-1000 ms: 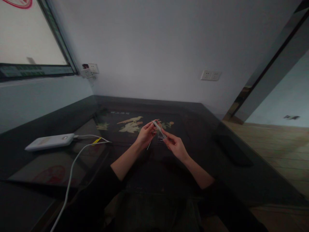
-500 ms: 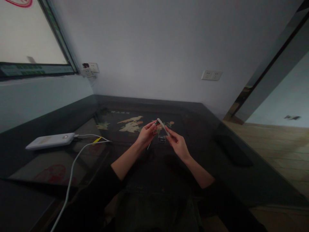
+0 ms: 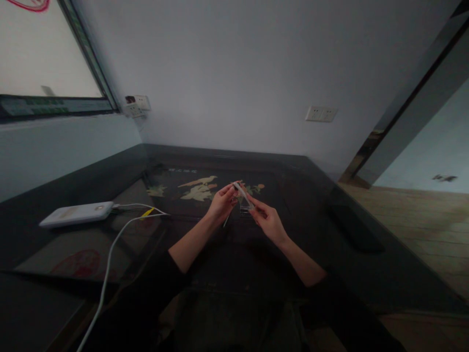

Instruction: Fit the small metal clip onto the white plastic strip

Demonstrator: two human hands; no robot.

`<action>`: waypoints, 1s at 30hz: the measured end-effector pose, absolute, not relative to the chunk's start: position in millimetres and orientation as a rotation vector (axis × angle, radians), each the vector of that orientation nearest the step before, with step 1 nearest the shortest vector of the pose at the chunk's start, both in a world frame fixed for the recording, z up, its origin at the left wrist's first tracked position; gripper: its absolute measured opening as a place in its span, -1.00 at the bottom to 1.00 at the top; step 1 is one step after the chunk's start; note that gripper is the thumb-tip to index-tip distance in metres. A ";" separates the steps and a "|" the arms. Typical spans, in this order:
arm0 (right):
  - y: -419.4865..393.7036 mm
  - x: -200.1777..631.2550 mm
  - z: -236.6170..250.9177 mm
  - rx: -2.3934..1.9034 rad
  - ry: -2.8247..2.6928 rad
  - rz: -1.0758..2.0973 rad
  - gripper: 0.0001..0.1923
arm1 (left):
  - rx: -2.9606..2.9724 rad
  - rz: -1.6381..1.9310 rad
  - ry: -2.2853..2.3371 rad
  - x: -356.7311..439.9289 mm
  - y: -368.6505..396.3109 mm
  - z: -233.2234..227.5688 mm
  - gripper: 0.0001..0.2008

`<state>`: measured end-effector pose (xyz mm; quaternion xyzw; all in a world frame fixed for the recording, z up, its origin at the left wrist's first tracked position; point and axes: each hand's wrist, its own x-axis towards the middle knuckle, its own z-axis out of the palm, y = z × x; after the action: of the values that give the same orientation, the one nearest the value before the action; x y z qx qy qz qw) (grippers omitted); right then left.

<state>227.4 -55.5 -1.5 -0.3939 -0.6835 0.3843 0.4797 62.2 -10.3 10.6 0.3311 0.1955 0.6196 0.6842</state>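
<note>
A thin pale strip [image 3: 242,193] is held above the middle of the dark table [image 3: 330,215], slanting from its upper end at 10 o'clock down to its lower end at 4 o'clock. Its lower end is pinched between the thumb and fingers of the right hand [image 3: 266,220], which is closed on it; its upper end is met by the fingertips of the left hand [image 3: 221,203], which are drawn narrow against it, though a full grip cannot be made out in the dim light. A slender dark stick [image 3: 226,220] is seen slanting down at 7 o'clock from under the left hand; whether it is held by that hand cannot be told. Just below the strip, between the two hands, a small clear block [image 3: 245,209] is seen on the table. Under the glass top at 11 o'clock from the hands, a pale inlay of birds and flowers [image 3: 200,188] is shown. Well apart at 9 o'clock, a white power bank [image 3: 75,214] is laid flat on the table, and a white cable [image 3: 110,259] is plugged into its right end and led down toward 7 o'clock past the near edge. On the wall at 1 o'clock a white double socket [image 3: 321,114] is mounted, and at 11 o'clock a second socket [image 3: 137,105] is fixed beside a window frame [image 3: 88,54].
</note>
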 end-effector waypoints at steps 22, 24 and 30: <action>-58.2 225.0 0.4 -0.942 -1.683 0.902 -0.50 | 0.735 1.393 0.391 61.2 -8.2 9.0 -0.64; -56.4 226.3 0.4 -0.961 -1.679 0.844 -0.52 | 0.726 1.387 0.393 61.4 -9.0 9.3 -0.60; -51.7 229.9 -1.3 -0.964 -1.662 0.726 -0.54 | 0.724 1.381 0.400 60.7 -7.9 6.6 -0.57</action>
<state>229.9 -51.7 -1.3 -0.4018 -0.6923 0.3025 0.5175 60.7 -7.9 6.6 0.3240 0.1793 0.6183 0.6933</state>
